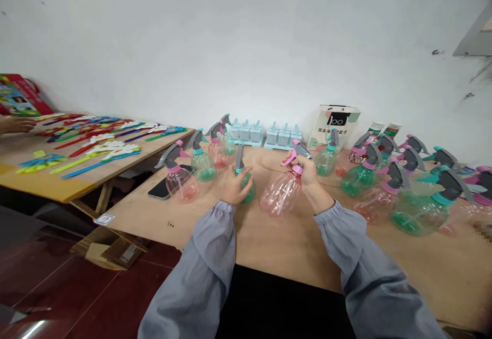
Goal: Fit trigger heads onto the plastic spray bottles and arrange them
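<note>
Use the cream cardboard box with a black printed panel [333, 123], standing upright near the white wall [246, 46], as the reference. Your right hand [309, 174] is clamped around the neck of the translucent pink plastic spray bottle with a grey-and-pink trigger head [280, 195]; this bottle is tilted, in front of and left of the box, over the light-brown wooden table [277, 246]. Whether its base touches the tabletop cannot be told. Your left hand [232, 186], farther left of the box, is at the translucent green spray bottle with a teal collar [249, 191], fingers spread beside its neck; whether they grip it cannot be told. Two light-blue plastic popsicle moulds [250, 135] sit just left of the box. Well left of the box, four other pink and green spray bottles [203, 167] stand near a dark flat smartphone [159, 190]. Right of the box, a cluster of pink and green spray bottles [418, 211] stands. Farthest left, another person's hand [17, 124] is near multicoloured flower-topped strips [102, 149] on a second table [96, 177].
</note>
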Available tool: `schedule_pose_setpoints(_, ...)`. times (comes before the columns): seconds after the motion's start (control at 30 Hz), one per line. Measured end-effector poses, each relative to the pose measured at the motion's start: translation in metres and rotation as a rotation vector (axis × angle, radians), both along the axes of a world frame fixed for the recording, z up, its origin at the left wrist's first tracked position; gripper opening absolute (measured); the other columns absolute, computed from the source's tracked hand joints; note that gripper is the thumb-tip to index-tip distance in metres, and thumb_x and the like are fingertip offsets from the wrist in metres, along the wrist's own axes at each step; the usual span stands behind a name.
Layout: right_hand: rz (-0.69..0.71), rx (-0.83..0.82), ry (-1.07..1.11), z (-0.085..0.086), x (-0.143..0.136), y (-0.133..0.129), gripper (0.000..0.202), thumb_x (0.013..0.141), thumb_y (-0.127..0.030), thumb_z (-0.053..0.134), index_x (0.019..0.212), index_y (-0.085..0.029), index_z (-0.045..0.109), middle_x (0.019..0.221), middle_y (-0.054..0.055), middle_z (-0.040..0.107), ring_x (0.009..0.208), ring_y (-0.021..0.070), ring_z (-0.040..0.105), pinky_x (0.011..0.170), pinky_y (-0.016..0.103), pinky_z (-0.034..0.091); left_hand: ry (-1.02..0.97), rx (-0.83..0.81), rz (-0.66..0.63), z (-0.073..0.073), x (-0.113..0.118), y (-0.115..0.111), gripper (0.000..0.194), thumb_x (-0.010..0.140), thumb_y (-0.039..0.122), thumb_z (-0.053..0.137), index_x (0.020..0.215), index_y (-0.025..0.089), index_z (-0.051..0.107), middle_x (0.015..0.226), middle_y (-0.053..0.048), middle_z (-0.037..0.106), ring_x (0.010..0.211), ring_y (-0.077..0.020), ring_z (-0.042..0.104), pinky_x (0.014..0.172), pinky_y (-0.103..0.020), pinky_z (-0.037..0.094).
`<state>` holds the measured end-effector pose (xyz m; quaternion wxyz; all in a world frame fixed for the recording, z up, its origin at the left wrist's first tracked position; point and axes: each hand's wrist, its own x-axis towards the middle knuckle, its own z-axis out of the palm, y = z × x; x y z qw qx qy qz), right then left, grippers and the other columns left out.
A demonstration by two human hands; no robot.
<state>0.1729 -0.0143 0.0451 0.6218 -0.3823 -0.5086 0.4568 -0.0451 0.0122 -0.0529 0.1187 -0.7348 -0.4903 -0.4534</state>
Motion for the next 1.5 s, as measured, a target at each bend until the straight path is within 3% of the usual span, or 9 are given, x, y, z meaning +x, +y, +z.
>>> schedule_pose_setpoints(0.17,-0.275,0.18,-0.23,0.003,0.036,0.012,0.019,0.07,-0.035,0.068,0.083,-0.022,0.07,0.09,0.003,0.072,0.085,0.0202,0.065,0.062,0.029,0.051,0.014,0.065,-0.048,-0.001,-0.001,0.002,0.035,0.093,0.038,0.053,0.12,0.024,0.069,0.112,-0.013,0.054,0.102,-0.0254,0.062,0.087,-0.036,0.052)
schedule_pose_setpoints(0.33,-0.748,0.252,-0.266,-0.01,0.105,0.041,0.033,0.069,-0.047,0.075,0.08,-0.016,0.069,0.061,-0.002,0.056,0.057,0.0151,0.053,0.051,0.029,0.045,0.005,0.091,-0.067,-0.001,0.0,0.003,0.034,0.091,0.036,0.055,0.119,0.023,0.069,0.109,-0.012,0.054,0.101,-0.0258,0.062,0.087,-0.037,0.053)
schedule_pose_setpoints(0.47,-0.92,0.306,-0.297,-0.026,0.139,0.051,0.031,0.071,-0.045,0.074,0.071,-0.016,0.064,0.058,-0.004,0.05,0.055,0.0132,0.048,0.055,0.031,0.046,-0.007,0.072,-0.067,-0.002,0.0,0.004,0.034,0.091,0.035,0.056,0.121,0.024,0.068,0.11,-0.012,0.055,0.103,-0.0256,0.062,0.088,-0.037,0.053)
schedule_pose_setpoints(0.73,-1.013,0.357,-0.296,-0.04,0.143,0.065,0.042,0.065,-0.036,0.078,0.099,-0.014,0.066,0.096,0.009,0.071,0.088,0.0233,0.066,0.086,0.042,0.054,-0.027,0.064,-0.082,-0.003,0.0,0.005,0.035,0.091,0.035,0.056,0.122,0.023,0.068,0.109,-0.011,0.055,0.1,-0.0245,0.063,0.088,-0.037,0.053)
schedule_pose_setpoints(1.1,-1.291,0.75,-0.494,-0.031,0.13,0.046,0.063,0.074,-0.047,0.065,0.126,-0.023,0.038,0.127,0.015,0.044,0.126,0.0345,0.047,0.106,0.062,0.04,-0.028,0.048,-0.085,-0.004,-0.001,0.006,0.037,0.091,0.034,0.058,0.124,0.024,0.067,0.124,-0.014,0.054,0.112,-0.0276,0.062,0.094,-0.041,0.054)
schedule_pose_setpoints(1.17,-1.233,0.933,-0.525,-0.02,0.105,0.032,0.049,0.08,-0.046,0.058,0.121,-0.025,0.043,0.122,0.013,0.047,0.123,0.0343,0.049,0.102,0.062,0.043,-0.013,0.051,-0.12,-0.004,0.001,0.007,0.042,0.089,0.036,0.06,0.13,0.024,0.064,0.139,-0.015,0.046,0.128,-0.0316,0.054,0.104,-0.046,0.049)
schedule_pose_setpoints(1.27,-0.859,0.946,-0.625,-0.016,0.056,0.019,0.031,0.088,-0.042,0.052,0.115,-0.026,0.049,0.114,0.01,0.054,0.116,0.0306,0.056,0.099,0.058,0.048,0.168,0.049,-0.265,-0.008,0.009,0.007,0.056,0.085,0.039,0.066,0.14,0.029,0.057,0.161,-0.012,0.024,0.15,-0.0389,0.026,0.119,-0.057,0.031)
schedule_pose_setpoints(1.4,-0.322,0.658,-0.695,-0.036,0.003,0.025,0.078,0.075,-0.055,0.071,0.137,-0.022,0.037,0.135,0.017,0.048,0.125,0.0336,0.053,0.107,0.057,0.044,0.334,-0.034,-0.43,-0.02,0.028,0.007,0.06,0.089,0.032,0.06,0.147,0.03,0.049,0.166,-0.012,0.018,0.15,-0.0373,0.028,0.117,-0.055,0.035)
schedule_pose_setpoints(1.5,-0.256,0.534,-0.628,-0.051,-0.006,0.037,0.105,0.065,-0.06,0.078,0.146,-0.022,0.023,0.15,0.021,0.034,0.139,0.0366,0.04,0.113,0.058,0.038,0.376,-0.072,-0.471,-0.024,0.036,0.006,0.06,0.089,0.029,0.058,0.148,0.029,0.046,0.165,-0.014,0.022,0.148,-0.036,0.034,0.113,-0.052,0.041)
